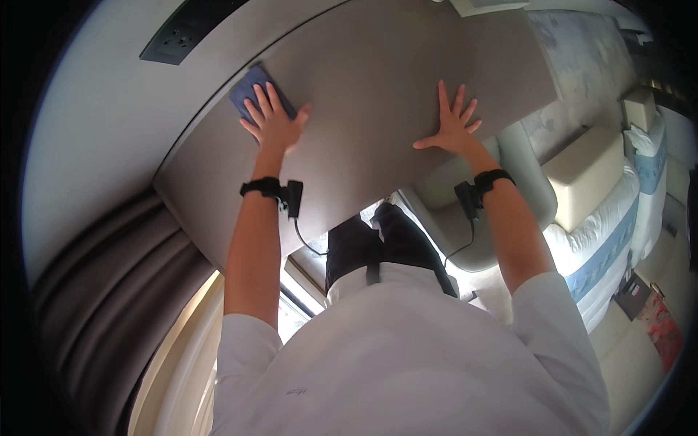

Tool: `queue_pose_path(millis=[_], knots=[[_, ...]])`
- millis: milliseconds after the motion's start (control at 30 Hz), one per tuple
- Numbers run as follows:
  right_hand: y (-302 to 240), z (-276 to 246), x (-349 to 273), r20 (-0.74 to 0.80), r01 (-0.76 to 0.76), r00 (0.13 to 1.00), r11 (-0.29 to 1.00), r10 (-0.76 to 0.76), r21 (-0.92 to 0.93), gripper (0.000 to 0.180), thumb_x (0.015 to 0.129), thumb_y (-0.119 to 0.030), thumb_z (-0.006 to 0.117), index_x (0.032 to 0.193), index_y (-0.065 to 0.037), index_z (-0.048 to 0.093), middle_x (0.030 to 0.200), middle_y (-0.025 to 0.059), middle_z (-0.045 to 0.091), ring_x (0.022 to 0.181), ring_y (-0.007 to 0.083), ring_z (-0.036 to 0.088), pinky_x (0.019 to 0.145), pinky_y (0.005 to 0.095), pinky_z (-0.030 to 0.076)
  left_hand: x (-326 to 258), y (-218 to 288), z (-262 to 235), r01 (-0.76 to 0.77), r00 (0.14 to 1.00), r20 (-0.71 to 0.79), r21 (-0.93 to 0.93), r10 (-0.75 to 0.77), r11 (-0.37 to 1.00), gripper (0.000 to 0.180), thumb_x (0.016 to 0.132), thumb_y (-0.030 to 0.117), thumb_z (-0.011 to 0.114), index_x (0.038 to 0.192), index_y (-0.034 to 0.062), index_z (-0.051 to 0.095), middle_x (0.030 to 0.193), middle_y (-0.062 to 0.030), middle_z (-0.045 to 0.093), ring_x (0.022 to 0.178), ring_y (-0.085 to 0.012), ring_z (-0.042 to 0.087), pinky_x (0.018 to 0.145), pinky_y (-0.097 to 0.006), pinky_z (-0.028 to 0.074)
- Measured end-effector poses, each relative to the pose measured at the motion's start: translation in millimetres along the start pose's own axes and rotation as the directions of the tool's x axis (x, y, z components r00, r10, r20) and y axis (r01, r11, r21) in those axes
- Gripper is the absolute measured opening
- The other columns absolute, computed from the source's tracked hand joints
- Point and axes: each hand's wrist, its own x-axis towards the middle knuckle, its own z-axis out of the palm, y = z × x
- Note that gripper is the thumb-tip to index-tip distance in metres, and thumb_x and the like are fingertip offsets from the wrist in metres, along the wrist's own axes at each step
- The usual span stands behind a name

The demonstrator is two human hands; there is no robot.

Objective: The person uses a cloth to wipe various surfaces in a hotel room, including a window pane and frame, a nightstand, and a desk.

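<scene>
My left hand (276, 129) lies flat with its fingers spread, pressing on a folded dark blue cloth (251, 75). The cloth rests on a brown-grey tabletop (356, 102), close to the edge along the wall. Part of it is hidden under my fingers. Further right, my right hand (452, 132) rests palm down on the same tabletop near its front edge, fingers stretched wide and nothing in them. Both wrists carry a black strap with a small device and a cable.
A grey-green chair (523, 182) stands at the table's front edge, under my right forearm. A black socket panel (178, 40) is on the wall at far left. Dark curtains (109, 276) hang at left. Beds with white and blue bedding (603, 254) stand at right.
</scene>
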Motion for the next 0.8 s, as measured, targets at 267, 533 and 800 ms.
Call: queue_pose_path(millis=[267,533,800], knots=[[7.8,6.3,13.8,0.015,0.041,0.999,0.999,-0.041,0.030,0.155,0.040,-0.058,0.092,0.154,-0.040,-0.011,0.158,0.0183,-0.028,0.139,0.0529,-0.028,0.101,0.0787,-0.005,-181.1,61.3,46.7,-0.256,0.967,0.014,0.007,0.256,0.967,0.122,0.070,0.068,0.066,0.155,0.0028,0.009,0.162,-0.0193,0.003,0.147,-0.0468,0.002,0.112,-0.068,0.006],[-0.8,10.5,16.1,0.005,0.070,0.998,0.997,-0.070,0.028,0.149,0.046,-0.063,0.088,0.154,-0.038,-0.012,0.158,0.0177,-0.027,0.140,0.0498,-0.028,0.104,0.0748,-0.008,-232.7,79.2,45.3,-0.217,0.942,0.246,-0.076,0.229,0.973,0.119,0.074,0.065,0.067,0.156,0.0064,0.005,0.163,-0.0176,-0.001,0.147,-0.0471,-0.004,0.112,-0.067,0.002],[17.1,18.7,-6.5,0.052,0.121,0.991,0.992,-0.120,-0.029,0.151,0.048,-0.062,0.088,0.154,-0.030,-0.015,0.157,0.0201,-0.028,0.141,0.0493,-0.028,0.106,0.0730,-0.008,-158.1,47.6,57.3,-0.166,0.986,0.004,0.074,0.166,0.983,0.104,0.084,0.073,0.049,0.157,0.0090,0.010,0.162,-0.0205,0.005,0.144,-0.0522,0.010,0.108,-0.072,0.015]])
